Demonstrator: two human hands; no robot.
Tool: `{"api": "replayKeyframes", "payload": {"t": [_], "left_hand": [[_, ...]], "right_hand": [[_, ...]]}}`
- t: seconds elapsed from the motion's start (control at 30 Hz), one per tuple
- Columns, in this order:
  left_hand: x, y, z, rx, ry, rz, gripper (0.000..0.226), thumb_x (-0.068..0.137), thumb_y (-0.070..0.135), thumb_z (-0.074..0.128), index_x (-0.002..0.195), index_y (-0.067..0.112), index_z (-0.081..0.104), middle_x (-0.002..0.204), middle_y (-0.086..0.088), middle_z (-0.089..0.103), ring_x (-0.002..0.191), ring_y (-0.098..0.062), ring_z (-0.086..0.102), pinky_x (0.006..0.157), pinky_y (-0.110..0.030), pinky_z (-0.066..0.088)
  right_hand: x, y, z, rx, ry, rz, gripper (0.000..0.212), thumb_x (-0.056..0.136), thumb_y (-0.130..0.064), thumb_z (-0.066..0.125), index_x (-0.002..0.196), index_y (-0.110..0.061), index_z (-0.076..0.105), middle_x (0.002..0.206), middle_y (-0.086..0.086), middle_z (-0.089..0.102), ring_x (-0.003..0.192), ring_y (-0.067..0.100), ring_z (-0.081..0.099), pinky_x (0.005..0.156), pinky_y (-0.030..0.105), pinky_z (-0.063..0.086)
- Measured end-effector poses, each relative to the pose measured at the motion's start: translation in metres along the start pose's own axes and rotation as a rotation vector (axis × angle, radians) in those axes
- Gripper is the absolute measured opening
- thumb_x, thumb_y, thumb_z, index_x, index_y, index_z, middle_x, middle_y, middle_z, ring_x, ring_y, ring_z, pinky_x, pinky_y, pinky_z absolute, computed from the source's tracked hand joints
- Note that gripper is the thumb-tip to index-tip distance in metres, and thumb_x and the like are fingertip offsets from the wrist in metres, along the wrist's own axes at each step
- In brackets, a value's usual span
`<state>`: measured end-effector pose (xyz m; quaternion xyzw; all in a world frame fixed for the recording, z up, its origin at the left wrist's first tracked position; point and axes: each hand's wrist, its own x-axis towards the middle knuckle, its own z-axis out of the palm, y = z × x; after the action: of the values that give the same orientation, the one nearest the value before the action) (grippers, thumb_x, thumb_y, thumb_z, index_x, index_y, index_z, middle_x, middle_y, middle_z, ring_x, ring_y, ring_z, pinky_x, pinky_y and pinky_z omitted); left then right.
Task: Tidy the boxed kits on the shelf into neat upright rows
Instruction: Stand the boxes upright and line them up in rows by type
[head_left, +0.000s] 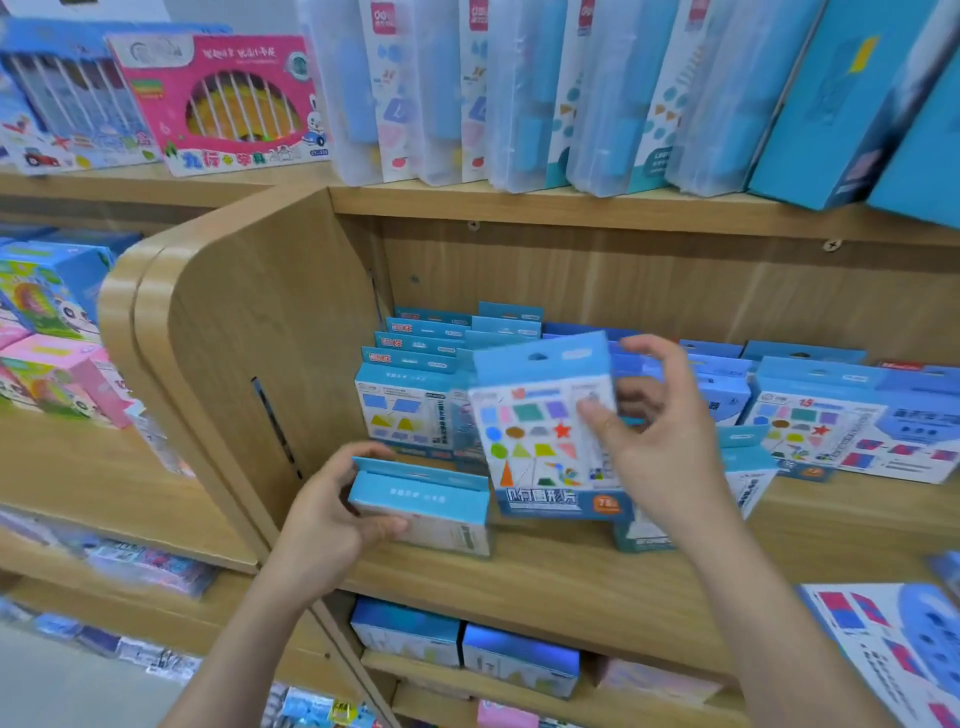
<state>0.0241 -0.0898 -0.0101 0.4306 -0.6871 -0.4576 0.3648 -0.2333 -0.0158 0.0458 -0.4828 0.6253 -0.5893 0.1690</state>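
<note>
The right hand (660, 436) grips a shapes kit (545, 431) by its right edge, thumb on the front, fingers curled behind, holding it upright and a little tilted just above the shelf (571, 582). The kit sits left of that hand, its blue hang tab up.

Lower and to the left, the left hand (332, 514) is clamped on a small box (421, 509), thumb along the near face, fingers over the far top edge. This box stands near the front of the shelf, to the right of the hand and just left of the shapes kit; whether the two boxes touch is hard to tell.

Behind them, a row of blue kits (410, 384) stands upright at the far left by the wooden side panel (249, 332). More kits (831, 415) lean at the far right.
</note>
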Motion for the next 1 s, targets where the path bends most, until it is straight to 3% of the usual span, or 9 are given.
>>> {"api": "replayKeyframes", "payload": {"t": [0.17, 0.3, 0.43, 0.57, 0.67, 0.8, 0.87, 0.93, 1.0], "left_hand": [[0.007, 0.000, 0.018, -0.033, -0.110, 0.015, 0.045, 0.073, -0.005, 0.075, 0.105, 0.022, 0.059, 0.101, 0.005, 0.070, 0.095, -0.015, 0.066, 0.077, -0.030, 0.054], [0.011, 0.005, 0.045, -0.053, -0.142, 0.010, 0.050, 0.074, -0.006, 0.074, 0.107, 0.027, 0.055, 0.103, 0.011, 0.069, 0.097, -0.011, 0.066, 0.075, -0.024, 0.055], [0.006, 0.008, 0.068, -0.055, -0.109, 0.048, 0.066, 0.075, -0.008, 0.072, 0.110, 0.042, 0.048, 0.105, 0.012, 0.064, 0.096, -0.008, 0.064, 0.071, -0.021, 0.055], [0.003, 0.011, 0.081, -0.008, -0.060, 0.124, 0.077, 0.077, -0.009, 0.069, 0.116, 0.054, 0.045, 0.123, 0.022, 0.050, 0.105, 0.008, 0.053, 0.072, -0.012, 0.051], [0.003, 0.011, 0.085, 0.103, -0.002, 0.198, 0.076, 0.074, -0.007, 0.073, 0.110, 0.055, 0.046, 0.121, 0.031, 0.046, 0.114, -0.005, 0.049, 0.083, -0.027, 0.051], [0.002, 0.013, 0.098, 0.130, 0.035, 0.237, 0.075, 0.069, -0.007, 0.077, 0.103, 0.054, 0.047, 0.110, 0.032, 0.047, 0.109, -0.007, 0.050, 0.089, -0.043, 0.050], [0.003, 0.014, 0.103, 0.174, 0.033, 0.267, 0.079, 0.070, -0.004, 0.077, 0.106, 0.058, 0.044, 0.110, 0.035, 0.045, 0.109, 0.002, 0.047, 0.090, -0.039, 0.048], [0.004, 0.017, 0.105, 0.250, 0.039, 0.331, 0.085, 0.068, -0.004, 0.079, 0.111, 0.057, 0.040, 0.111, 0.030, 0.042, 0.106, 0.009, 0.042, 0.089, -0.025, 0.043], [0.005, 0.021, 0.103, 0.348, 0.051, 0.407, 0.089, 0.062, -0.005, 0.082, 0.117, 0.050, 0.039, 0.123, 0.013, 0.042, 0.115, -0.003, 0.039, 0.098, -0.017, 0.035]], "right_hand": [[0.005, -0.011, -0.049, 0.447, 0.204, 0.122, 0.029, 0.087, -0.006, 0.063, 0.104, -0.028, 0.056, 0.074, -0.005, 0.074, 0.067, 0.007, 0.068, 0.058, 0.022, 0.053], [-0.003, -0.010, -0.084, 0.569, 0.243, 0.168, 0.026, 0.083, -0.012, 0.062, 0.108, -0.018, 0.061, 0.081, -0.003, 0.074, 0.071, 0.010, 0.069, 0.059, 0.022, 0.055], [-0.016, 0.004, -0.122, 0.610, 0.260, 0.194, 0.026, 0.078, -0.018, 0.059, 0.102, -0.011, 0.065, 0.096, 0.002, 0.074, 0.087, 0.017, 0.070, 0.076, 0.032, 0.058], [-0.033, 0.020, -0.153, 0.549, 0.291, 0.213, 0.033, 0.081, -0.016, 0.057, 0.114, -0.012, 0.061, 0.110, 0.006, 0.071, 0.100, 0.023, 0.066, 0.084, 0.042, 0.055], [-0.048, 0.031, -0.174, 0.479, 0.303, 0.213, 0.042, 0.065, -0.027, 0.069, 0.107, -0.023, 0.066, 0.110, 0.006, 0.070, 0.100, 0.023, 0.066, 0.084, 0.050, 0.050], [-0.067, 0.042, -0.200, 0.474, 0.413, 0.215, 0.045, 0.075, -0.018, 0.059, 0.119, -0.012, 0.058, 0.117, 0.009, 0.067, 0.108, 0.030, 0.063, 0.084, 0.054, 0.050], [-0.073, 0.043, -0.212, 0.475, 0.460, 0.188, 0.045, 0.069, -0.025, 0.066, 0.113, -0.015, 0.060, 0.111, 0.003, 0.070, 0.107, 0.026, 0.064, 0.084, 0.050, 0.052], [-0.077, 0.043, -0.223, 0.446, 0.508, 0.164, 0.055, 0.065, -0.033, 0.071, 0.115, -0.015, 0.059, 0.106, -0.001, 0.071, 0.107, 0.022, 0.065, 0.084, 0.044, 0.054], [-0.080, 0.045, -0.233, 0.369, 0.550, 0.148, 0.079, 0.053, -0.047, 0.080, 0.120, -0.012, 0.056, 0.100, -0.005, 0.072, 0.093, 0.013, 0.068, 0.075, 0.035, 0.058]]}}
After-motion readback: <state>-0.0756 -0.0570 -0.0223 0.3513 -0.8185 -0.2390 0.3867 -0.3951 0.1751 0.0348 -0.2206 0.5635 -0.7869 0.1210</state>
